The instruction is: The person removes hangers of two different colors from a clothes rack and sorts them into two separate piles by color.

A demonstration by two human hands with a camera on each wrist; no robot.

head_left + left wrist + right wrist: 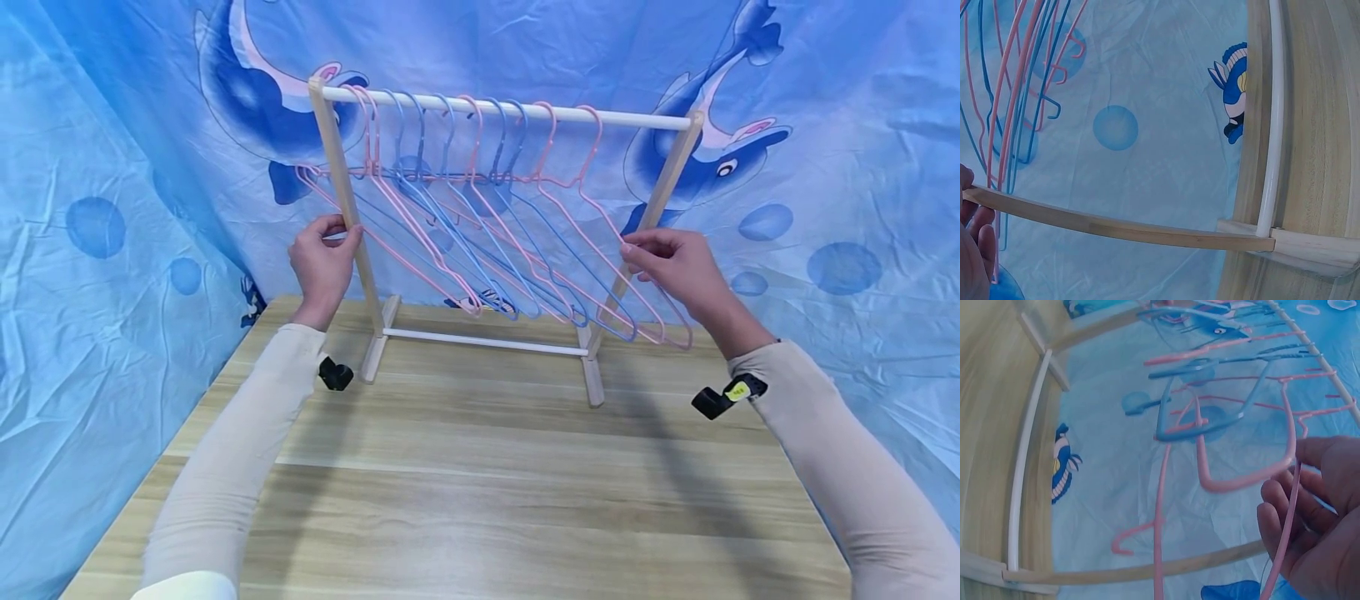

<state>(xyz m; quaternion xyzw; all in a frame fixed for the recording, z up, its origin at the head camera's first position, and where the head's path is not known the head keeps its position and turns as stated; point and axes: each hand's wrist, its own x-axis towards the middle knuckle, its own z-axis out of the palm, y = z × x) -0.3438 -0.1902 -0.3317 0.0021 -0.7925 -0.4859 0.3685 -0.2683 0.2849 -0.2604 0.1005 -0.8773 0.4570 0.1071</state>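
A small clothes rack with wooden posts and a white top rod (637,121) stands on the table. Several pink and blue hangers hang along that rod. My left hand (322,262) grips the rack's left post (341,167) between thumb and fingers; in the left wrist view the post (1116,228) runs away from the fingertips. Over on the right, my right hand (678,262) pinches the sloping arm of the rightmost pink hanger (600,214), in front of the right post (667,179). The right wrist view shows this pink hanger (1289,519) at the thumb and fingers.
The rack's feet (592,379) and white lower bar (487,342) are at the back of the wood-grain table (450,467). Behind and to both sides hangs a blue cloth (97,333) printed with dolphins. The hangers' lower corners reach forward from the rack.
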